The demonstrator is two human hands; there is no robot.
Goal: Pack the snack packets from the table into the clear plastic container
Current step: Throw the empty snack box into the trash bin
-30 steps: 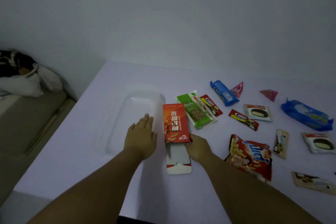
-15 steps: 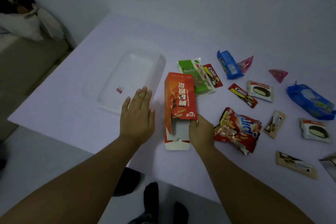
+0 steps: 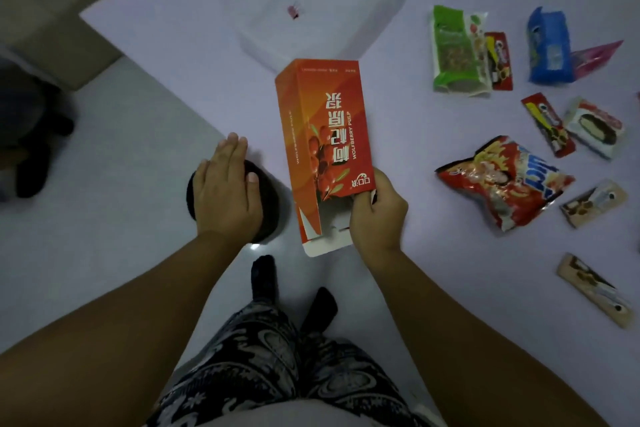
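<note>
My right hand (image 3: pixel 377 215) grips the open near end of an orange wolfberry box (image 3: pixel 325 135), lifted and tilted above the table's front edge. My left hand (image 3: pixel 227 187) hovers flat with straight fingers to the left of the box, holding nothing. The clear plastic container (image 3: pixel 263 42) lies on the table just beyond the box. To the right lie snack packets: a green one (image 3: pixel 450 48), a blue one (image 3: pixel 550 48), a red chips bag (image 3: pixel 509 180) and several small bars.
The white table (image 3: pixel 173 45) ends at a front-left edge near my hands. Below it I see grey floor (image 3: pixel 104 218), my patterned trousers (image 3: pixel 270 367), dark socks and a dark round object under my left hand.
The view has tipped down towards my legs. My right hand has raised the orange box off the table and drawn it nearer. My left hand has pulled back past the table edge.
</note>
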